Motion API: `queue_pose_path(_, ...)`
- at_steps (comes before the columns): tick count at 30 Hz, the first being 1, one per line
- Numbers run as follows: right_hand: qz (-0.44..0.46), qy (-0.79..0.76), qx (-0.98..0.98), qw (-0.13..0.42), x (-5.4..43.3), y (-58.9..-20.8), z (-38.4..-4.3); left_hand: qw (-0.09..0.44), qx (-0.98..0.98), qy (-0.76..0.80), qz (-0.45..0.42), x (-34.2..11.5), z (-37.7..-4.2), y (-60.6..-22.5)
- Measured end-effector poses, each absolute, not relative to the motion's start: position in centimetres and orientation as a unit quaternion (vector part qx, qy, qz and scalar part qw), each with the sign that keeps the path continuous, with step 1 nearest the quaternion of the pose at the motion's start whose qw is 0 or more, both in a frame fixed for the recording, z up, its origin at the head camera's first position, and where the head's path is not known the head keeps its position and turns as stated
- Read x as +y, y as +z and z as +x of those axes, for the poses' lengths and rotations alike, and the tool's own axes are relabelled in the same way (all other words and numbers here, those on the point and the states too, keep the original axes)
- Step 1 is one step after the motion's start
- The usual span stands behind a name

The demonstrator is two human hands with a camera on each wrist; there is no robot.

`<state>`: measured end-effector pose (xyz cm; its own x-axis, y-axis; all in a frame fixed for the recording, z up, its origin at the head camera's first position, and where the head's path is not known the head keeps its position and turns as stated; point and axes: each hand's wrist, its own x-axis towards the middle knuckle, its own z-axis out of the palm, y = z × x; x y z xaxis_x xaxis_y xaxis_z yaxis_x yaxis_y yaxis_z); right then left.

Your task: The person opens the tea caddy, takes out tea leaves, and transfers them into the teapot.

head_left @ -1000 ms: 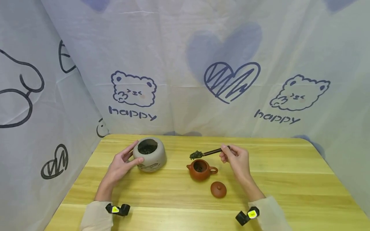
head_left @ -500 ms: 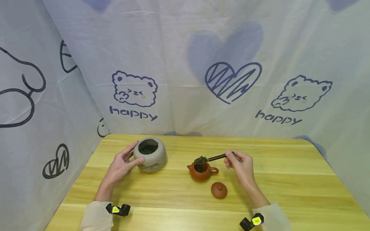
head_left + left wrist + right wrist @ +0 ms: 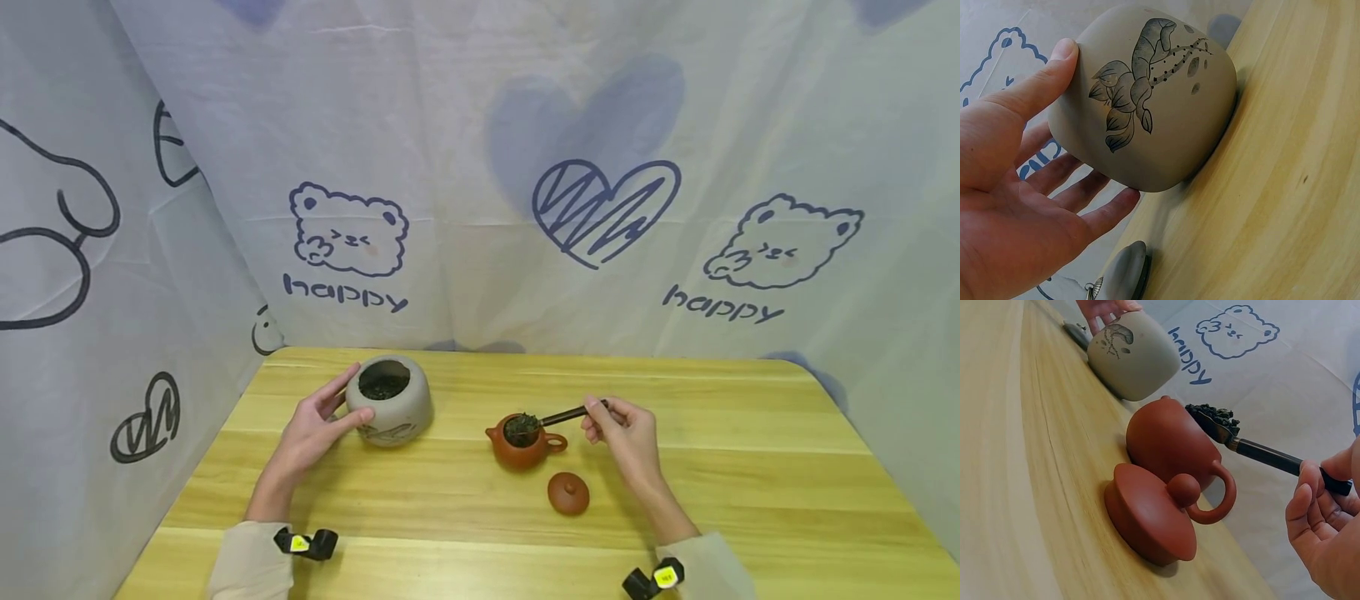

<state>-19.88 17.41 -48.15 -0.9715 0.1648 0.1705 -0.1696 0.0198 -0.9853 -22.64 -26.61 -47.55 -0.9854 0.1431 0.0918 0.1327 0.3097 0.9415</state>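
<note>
from where i stand, this looks like the loading step: the right hand [image 3: 630, 433] pinches a dark-handled scoop [image 3: 566, 413] between thumb and curled fingers, its heap of dark leaves [image 3: 521, 428] right at the mouth of the red teapot [image 3: 517, 457]. whether the scoop touches the rim, i can't tell. the next move seems to call for a careful tilt, so nothing spills onto the counter [image 3: 420, 517]. the left hand [image 3: 311, 429], fingers spread wide, grips the grey jar [image 3: 408, 412] around its side. the teapot's lid [image 3: 558, 500] lies just beside it.
</note>
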Motion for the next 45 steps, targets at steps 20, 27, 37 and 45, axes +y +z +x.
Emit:
queue_pose_path(20,0.096,0.632,-0.752,0.161,17.1,-48.4,-19.8,0.007,0.81,0.58,0.081,-26.6,-22.6,-47.4)
queue_pose_path(27,0.191,0.536,-0.8,0.188,16.9,-47.3,-19.0,0.008,0.813,0.576,0.081,-26.5,-22.6,-47.2)
queue_pose_path(37,0.245,0.511,-0.797,0.207,16.3,-45.3,-17.8,0.007,0.809,0.582,0.084,-26.6,-22.8,-47.3)
queue_pose_path(45,0.235,0.529,-0.79,0.201,17.1,-47.9,-19.2,0.008,0.81,0.581,0.084,-26.5,-22.6,-47.4)
